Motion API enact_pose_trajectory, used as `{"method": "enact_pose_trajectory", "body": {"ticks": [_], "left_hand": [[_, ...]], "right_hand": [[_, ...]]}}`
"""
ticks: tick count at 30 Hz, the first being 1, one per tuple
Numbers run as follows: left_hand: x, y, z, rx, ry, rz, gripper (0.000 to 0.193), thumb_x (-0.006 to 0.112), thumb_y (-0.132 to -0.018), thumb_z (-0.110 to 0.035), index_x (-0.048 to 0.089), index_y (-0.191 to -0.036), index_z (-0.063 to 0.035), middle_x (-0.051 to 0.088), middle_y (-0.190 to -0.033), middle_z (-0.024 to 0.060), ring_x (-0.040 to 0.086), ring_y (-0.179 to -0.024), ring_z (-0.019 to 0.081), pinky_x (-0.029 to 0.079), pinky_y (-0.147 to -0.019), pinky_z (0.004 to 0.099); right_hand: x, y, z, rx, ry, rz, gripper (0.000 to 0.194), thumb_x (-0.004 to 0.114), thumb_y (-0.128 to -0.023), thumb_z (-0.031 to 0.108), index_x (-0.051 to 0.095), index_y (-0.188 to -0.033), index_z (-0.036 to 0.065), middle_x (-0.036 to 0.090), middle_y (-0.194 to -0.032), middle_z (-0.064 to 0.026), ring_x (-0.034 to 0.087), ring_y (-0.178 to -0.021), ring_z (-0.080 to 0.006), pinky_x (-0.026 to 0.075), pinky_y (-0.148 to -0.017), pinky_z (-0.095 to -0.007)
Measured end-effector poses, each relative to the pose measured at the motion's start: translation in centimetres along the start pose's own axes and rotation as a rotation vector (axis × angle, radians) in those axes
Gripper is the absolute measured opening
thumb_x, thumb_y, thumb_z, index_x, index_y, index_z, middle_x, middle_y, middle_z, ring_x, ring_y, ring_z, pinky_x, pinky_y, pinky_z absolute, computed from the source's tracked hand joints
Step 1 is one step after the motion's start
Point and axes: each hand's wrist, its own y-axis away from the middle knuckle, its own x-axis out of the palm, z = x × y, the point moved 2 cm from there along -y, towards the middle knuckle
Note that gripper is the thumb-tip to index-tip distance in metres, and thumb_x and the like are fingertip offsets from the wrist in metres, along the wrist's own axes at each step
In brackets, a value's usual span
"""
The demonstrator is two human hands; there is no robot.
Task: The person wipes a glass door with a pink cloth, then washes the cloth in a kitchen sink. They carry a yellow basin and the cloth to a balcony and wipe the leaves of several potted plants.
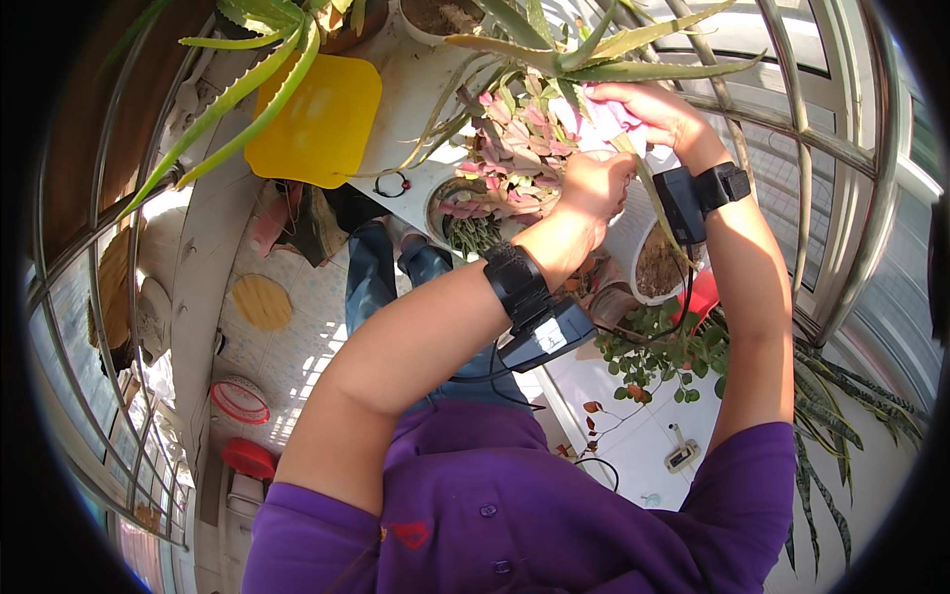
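Observation:
My right hand (657,111) holds a crumpled pink cloth (594,122) near the window bars, among the leaves of an aloe plant (549,56). Just below it, my left hand (594,191) is curled, with thumb and forefinger at a long drooping aloe leaf (653,197). Its fingertips are partly hidden. The leaf passes between my wrists and hangs over a white pot of soil (657,260). Beside my left hand grows a bushy plant with pink and green leaves (519,137).
A yellow plastic stool (319,122) stands at the left, under another aloe (271,33). Metal bars (798,126) run along the window at right. Below my arms are a green leafy plant (660,341) and a floor drain fitting (681,454). Red-rimmed basins (241,399) lie at lower left.

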Motion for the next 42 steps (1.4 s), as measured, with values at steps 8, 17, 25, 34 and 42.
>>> {"method": "enact_pose_trajectory", "body": {"ticks": [8, 17, 25, 34, 42], "left_hand": [[-0.9, -0.1, 0.9, 0.035, -0.006, 0.014, 0.022, 0.060, -0.077, -0.012, 0.049, -0.058, -0.0093, 0.042, -0.053, -0.0038, 0.033, -0.044, 0.0055, 0.023, -0.041, 0.0222], [-2.3, 1.0, 1.3, -0.059, 0.014, 0.050, 0.022, 0.059, -0.077, -0.008, 0.051, -0.057, -0.0042, 0.046, -0.052, -0.0005, 0.037, -0.040, 0.0073, 0.025, -0.036, 0.0226], [-2.4, 3.2, 1.5, -0.226, -0.052, 0.218, 0.017, 0.053, -0.083, -0.015, 0.058, -0.077, 0.0000, 0.053, -0.058, 0.0008, 0.047, -0.048, 0.0069, 0.035, -0.041, 0.0186], [-2.4, 6.1, 1.7, -0.210, -0.174, 0.236, 0.017, 0.058, -0.084, -0.014, 0.064, -0.081, 0.0019, 0.053, -0.058, -0.0032, 0.046, -0.047, 0.0046, 0.036, -0.042, 0.0165], [-7.6, 7.3, -2.1, 0.261, -0.308, -0.050, 0.012, 0.066, -0.080, -0.015, 0.061, -0.081, -0.0048, 0.055, -0.066, -0.0026, 0.049, -0.056, 0.0048, 0.039, -0.051, 0.0179]], "right_hand": [[-0.2, -2.6, -1.6, 0.208, 0.110, 0.012, 0.021, 0.056, -0.087, 0.014, 0.056, -0.104, 0.001, 0.064, -0.089, -0.0076, 0.063, -0.076, -0.0146, 0.055, -0.071, -0.0270], [-0.2, 1.3, -4.5, 0.169, 0.191, -0.043, 0.016, 0.057, -0.083, 0.006, 0.061, -0.096, -0.003, 0.064, -0.089, -0.0107, 0.062, -0.073, -0.0155, 0.053, -0.064, -0.0296], [1.3, 8.1, -4.0, 0.116, 0.271, -0.159, 0.013, 0.059, -0.078, 0.004, 0.062, -0.085, -0.006, 0.064, -0.077, -0.0111, 0.062, -0.065, -0.0150, 0.051, -0.057, -0.0249], [3.8, 14.8, -4.2, 0.023, 0.170, -0.189, 0.018, 0.058, -0.078, 0.007, 0.062, -0.088, -0.007, 0.065, -0.082, -0.0131, 0.063, -0.071, -0.0157, 0.050, -0.065, -0.0246], [3.8, 24.4, -1.8, -0.377, -0.137, -0.379, 0.023, 0.055, -0.084, 0.006, 0.056, -0.102, -0.008, 0.064, -0.092, -0.0142, 0.064, -0.079, -0.0180, 0.052, -0.072, -0.0286]]}}
